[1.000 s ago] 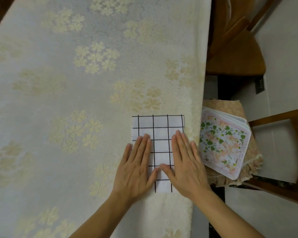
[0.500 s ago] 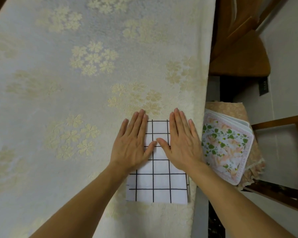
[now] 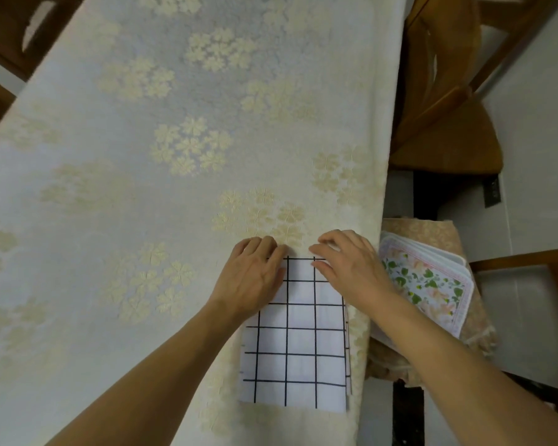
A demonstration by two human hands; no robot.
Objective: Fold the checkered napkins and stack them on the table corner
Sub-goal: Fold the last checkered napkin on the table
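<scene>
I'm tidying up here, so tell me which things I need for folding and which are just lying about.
For the job: white black-checked cloth napkin; left hand and right hand, fingers curled at its far edge.

Lying about: stack of floral-print napkins; beige padded chair seat; cream floral tablecloth.

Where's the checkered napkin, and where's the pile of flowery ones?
checkered napkin [image 3: 298,346]: head view, middle of its bare gridded top.
flowery pile [image 3: 427,284]: head view, printed face of the top piece, on the chair beside the table.
</scene>
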